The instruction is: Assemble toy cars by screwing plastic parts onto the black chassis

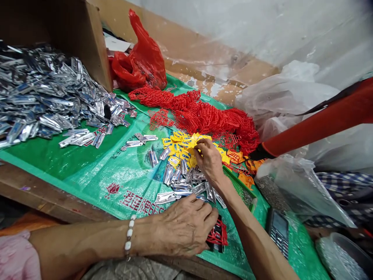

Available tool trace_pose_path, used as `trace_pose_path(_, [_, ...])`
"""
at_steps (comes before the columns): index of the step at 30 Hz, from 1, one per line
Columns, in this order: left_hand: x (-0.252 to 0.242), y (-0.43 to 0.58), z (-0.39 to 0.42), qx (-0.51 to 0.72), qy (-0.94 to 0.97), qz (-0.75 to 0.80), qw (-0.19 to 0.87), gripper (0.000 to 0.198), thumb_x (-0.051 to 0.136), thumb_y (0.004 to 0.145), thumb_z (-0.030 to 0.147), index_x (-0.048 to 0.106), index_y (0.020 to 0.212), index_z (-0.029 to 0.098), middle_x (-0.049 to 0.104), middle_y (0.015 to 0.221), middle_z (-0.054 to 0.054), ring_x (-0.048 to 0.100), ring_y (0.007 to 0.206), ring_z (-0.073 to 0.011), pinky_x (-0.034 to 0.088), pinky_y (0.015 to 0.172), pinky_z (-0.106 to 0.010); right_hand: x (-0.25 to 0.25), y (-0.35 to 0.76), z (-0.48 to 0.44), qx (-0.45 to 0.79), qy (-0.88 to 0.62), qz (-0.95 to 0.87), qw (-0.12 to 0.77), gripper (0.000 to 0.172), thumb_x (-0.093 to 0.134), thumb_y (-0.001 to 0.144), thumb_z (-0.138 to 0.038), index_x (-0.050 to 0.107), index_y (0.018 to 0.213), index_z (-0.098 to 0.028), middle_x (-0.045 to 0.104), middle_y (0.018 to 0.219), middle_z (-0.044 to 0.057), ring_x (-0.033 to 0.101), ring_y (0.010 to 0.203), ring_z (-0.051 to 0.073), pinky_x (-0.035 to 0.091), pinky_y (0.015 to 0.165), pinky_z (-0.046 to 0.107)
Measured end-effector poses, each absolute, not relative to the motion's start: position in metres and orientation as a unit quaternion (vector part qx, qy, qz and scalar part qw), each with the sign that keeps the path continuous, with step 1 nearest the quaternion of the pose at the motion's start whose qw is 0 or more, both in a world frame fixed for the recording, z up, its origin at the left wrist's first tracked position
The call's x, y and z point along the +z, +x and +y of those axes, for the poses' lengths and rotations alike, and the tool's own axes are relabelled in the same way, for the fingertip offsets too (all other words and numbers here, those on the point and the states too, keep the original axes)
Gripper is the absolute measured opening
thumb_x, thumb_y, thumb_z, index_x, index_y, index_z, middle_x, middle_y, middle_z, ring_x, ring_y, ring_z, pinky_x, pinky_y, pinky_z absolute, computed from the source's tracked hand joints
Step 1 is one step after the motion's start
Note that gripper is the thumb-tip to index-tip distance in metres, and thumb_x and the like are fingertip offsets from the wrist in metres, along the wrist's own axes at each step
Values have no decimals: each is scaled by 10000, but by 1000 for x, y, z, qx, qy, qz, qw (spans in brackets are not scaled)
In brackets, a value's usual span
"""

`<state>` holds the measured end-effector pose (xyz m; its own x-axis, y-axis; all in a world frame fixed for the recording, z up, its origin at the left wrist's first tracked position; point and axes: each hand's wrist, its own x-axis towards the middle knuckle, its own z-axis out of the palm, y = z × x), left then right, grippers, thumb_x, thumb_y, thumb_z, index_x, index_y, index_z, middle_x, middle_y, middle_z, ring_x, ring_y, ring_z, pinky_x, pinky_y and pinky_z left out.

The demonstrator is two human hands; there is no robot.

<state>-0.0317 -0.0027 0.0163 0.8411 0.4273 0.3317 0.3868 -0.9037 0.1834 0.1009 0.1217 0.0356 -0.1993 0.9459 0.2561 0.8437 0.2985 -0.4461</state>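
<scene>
My left hand (pixel 186 223), a white beaded bracelet (pixel 129 237) at its wrist, lies palm down with its fingers bent and their tips hidden. Under and beside those fingers shows a black block (pixel 216 248) with a red plastic frame (pixel 222 233) on top. Over a heap of small yellow plastic pieces (pixel 177 144) reaches my right hand (pixel 208 159). Its thumb and forefinger are pinched on a yellow piece (pixel 196 140). Shiny silver metal plates (pixel 177 182) lie loose between the two hands.
A large pile of metal plates (pixel 43 93) spills from a cardboard box (pixel 84 39). Behind are linked red frames (pixel 204 114) and a red bag (pixel 142 58). To the right are a green basket (pixel 237 186), a keypad phone (pixel 279 231), a plastic bag (pixel 294 186) and a tub (pixel 344 256).
</scene>
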Motion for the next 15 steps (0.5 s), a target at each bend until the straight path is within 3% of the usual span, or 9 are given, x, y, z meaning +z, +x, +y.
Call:
trace_pose_path(2, [18,-32,-4,187,954,221,80,404,560,944,424,544,1163,84,629,1061,-103,573,920,-252,442,856,-383,44,108,104,135,-581,-743,304,124,529,910,-200,610,825,-162,658,1017,106,611,920,178,504,850,333])
trace_pose_path(6, [22,-33,-6,185,943,236,143,373,573,841,289,543,1153,87,636,1109,-125,586,1006,-275,421,1003,-416,57,129,50,223,-588,-677,381,238,517,930,-399,574,843,-185,621,751,26,586,648,134,494,600,263])
trace_pose_path(10, [20,-37,0,161,939,244,180,336,559,853,212,501,1169,113,653,1096,-125,616,1002,-267,486,906,-400,63,146,-10,282,-615,-605,419,308,556,923,-483,578,836,-188,602,622,-9,580,507,122,500,501,246])
trace_pose_path(12, [17,-40,5,167,935,250,187,406,618,854,265,471,1201,114,667,1087,-129,628,977,-265,507,869,-396,62,150,-35,230,-641,-593,429,261,584,922,-441,610,850,-191,629,625,-3,589,499,121,508,492,240])
trace_pose_path(15, [12,-41,9,195,933,245,179,380,699,840,309,517,1124,135,683,1041,-110,640,948,-264,515,856,-405,54,149,-58,42,-641,-668,375,140,561,943,-289,659,901,-197,698,742,40,637,596,129,547,577,248])
